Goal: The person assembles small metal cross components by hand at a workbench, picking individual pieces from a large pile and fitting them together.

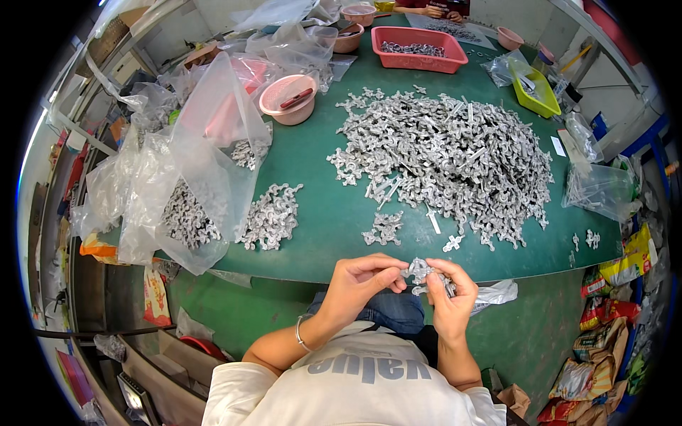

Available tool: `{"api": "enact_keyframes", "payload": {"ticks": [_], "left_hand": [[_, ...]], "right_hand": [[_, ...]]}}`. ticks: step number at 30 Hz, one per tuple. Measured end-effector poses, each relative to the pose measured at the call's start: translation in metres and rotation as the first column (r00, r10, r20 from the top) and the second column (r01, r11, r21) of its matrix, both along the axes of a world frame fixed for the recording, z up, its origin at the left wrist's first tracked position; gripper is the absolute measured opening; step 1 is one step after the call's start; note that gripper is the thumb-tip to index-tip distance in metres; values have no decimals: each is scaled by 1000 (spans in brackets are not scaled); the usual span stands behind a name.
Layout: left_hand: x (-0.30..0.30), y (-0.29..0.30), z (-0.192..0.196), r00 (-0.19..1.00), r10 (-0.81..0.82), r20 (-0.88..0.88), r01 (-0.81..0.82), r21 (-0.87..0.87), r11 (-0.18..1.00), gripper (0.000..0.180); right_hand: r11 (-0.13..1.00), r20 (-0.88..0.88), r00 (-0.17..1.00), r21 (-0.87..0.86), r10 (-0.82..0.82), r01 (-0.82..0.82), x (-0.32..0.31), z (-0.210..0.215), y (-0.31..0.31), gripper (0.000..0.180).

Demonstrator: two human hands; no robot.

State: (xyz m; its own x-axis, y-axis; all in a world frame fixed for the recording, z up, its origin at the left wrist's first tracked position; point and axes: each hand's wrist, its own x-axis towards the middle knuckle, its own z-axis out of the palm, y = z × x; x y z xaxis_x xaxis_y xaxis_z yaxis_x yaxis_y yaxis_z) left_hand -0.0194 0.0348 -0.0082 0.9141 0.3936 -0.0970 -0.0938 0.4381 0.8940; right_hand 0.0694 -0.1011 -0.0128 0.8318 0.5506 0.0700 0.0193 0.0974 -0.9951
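A silvery, dull-metal part (418,268), knobbly and curved, sits between the two hands by the tabletop's (320,245) near edge. The right hand (452,290) is clamped on it, more pieces showing within its fingers; the left hand (368,282) has fingertips at the part's left side, though I can't tell whether they grip it. Beyond the hands spreads a rough, jagged pile (447,156) of similar pieces. Crinkled clear plastic bags (145,206) lie left, near a smooth pink basin (288,112). Big grey lettering marks the pale shirt (334,401); glossy printed packs (629,263) stand right.
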Motion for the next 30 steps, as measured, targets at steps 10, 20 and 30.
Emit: {"api": "enact_keyframes", "payload": {"ticks": [10,20,30], "left_hand": [[-7,-1,5,998,-55,18,57,-81,995,19],[-8,-4,16,1000,-15,-6,15,121,993,17],[-12,2,19,994,-85,-75,79,-78,994,22]], "right_hand": [[1000,78,997,22,-6,4,-2,5,-4,13],[992,-78,996,119,36,-27,-2,5,-7,6],[962,-365,912,258,184,-91,-1,4,-5,15]]}}
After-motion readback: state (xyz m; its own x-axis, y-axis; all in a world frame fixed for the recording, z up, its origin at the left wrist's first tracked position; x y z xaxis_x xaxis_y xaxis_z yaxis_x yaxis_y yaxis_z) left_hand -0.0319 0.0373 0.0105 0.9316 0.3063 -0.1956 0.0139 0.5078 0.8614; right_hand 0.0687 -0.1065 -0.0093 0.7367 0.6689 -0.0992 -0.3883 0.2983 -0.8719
